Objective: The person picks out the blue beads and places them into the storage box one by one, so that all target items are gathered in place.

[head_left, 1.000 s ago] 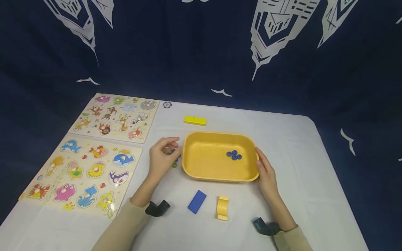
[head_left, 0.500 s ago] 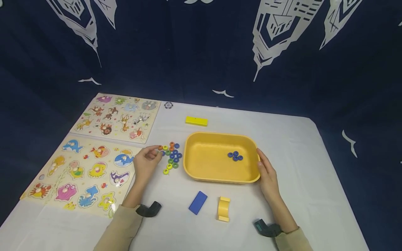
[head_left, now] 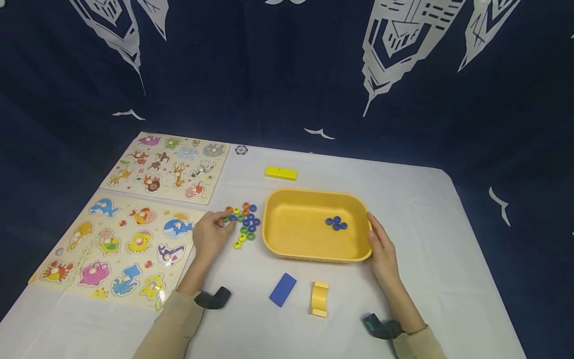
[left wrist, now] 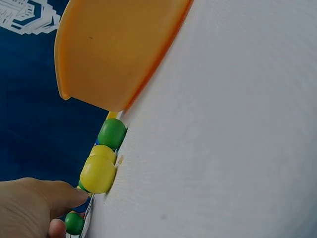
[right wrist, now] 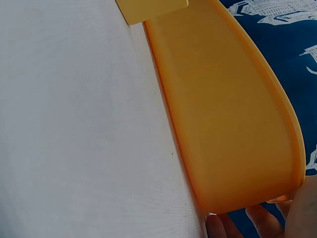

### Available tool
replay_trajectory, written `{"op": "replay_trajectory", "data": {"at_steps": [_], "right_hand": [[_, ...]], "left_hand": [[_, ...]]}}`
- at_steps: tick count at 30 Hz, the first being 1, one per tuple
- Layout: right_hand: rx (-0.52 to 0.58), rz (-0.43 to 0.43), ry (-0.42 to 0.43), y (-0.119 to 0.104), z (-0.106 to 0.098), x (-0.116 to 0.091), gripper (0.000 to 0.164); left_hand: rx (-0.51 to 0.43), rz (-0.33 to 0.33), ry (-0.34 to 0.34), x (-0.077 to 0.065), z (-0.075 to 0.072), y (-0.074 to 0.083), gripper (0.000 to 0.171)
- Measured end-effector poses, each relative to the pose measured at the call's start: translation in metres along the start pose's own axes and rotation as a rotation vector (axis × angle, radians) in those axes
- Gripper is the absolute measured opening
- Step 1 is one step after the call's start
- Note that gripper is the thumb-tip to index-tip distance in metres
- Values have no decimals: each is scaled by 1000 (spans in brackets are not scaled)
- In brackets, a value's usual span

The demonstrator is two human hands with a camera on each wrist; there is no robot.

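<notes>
In the head view my left hand [head_left: 211, 236] is at the left edge of a cluster of ring-shaped beads [head_left: 246, 223] in blue, green, yellow and orange. Its thumb and forefinger pinch a blue bead [head_left: 232, 218]; in the left wrist view the thumb partly covers that blue bead [left wrist: 81, 205]. To the right of the cluster stands a yellow tray [head_left: 291, 251] with several blue beads [head_left: 336, 223] on its floor, towards the right. My right hand [head_left: 383, 254] rests against the tray's right end, its fingers extended along the outer wall.
Two animal puzzle boards [head_left: 148, 219] lie at the left. A yellow block [head_left: 281, 173] sits behind the tray. In front are a blue block [head_left: 283, 289] and a yellow arch-shaped block [head_left: 319, 299]. A small round chip [head_left: 241, 150] lies at the table's back edge.
My left hand has drawn back leftward from the tray's left side to the cluster's left edge, uncovering the beads, and its fingertips have closed in on a blue bead. My right hand stays at the tray.
</notes>
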State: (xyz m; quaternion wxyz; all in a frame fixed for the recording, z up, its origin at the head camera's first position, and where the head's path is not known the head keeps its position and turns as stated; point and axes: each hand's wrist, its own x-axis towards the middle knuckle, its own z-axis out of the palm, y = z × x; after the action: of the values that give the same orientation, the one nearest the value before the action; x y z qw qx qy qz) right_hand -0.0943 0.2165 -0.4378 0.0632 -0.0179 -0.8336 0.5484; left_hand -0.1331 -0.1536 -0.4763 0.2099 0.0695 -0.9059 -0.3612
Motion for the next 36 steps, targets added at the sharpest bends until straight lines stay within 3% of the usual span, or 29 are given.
{"op": "replay_trajectory", "data": {"at_steps": [4, 8, 12, 18, 23, 30, 36], "right_hand": [[16, 3, -7, -1, 1, 0, 41], [34, -1, -11, -1, 2, 0, 41], [38, -11, -12, -2, 4, 2, 41], [38, -24, -22, -3, 4, 2, 40], [38, -26, -23, -3, 4, 2, 40], [41, -16, -11, -2, 3, 0, 40], [17, -5, 2, -3, -1, -1, 40]], "left_hand": [[-94, 6, 20, 2, -4, 11, 22], [-265, 51, -14, 5, -12, 41, 20], [-405, 99, -161, 10, -12, 81, 19], [-479, 114, -420, 16, 18, 121, 18], [-418, 178, -576, 15, 52, 138, 17], [-234, 210, -752, 8, 88, 148, 17], [-131, 221, -816, 5, 108, 153, 15]]}}
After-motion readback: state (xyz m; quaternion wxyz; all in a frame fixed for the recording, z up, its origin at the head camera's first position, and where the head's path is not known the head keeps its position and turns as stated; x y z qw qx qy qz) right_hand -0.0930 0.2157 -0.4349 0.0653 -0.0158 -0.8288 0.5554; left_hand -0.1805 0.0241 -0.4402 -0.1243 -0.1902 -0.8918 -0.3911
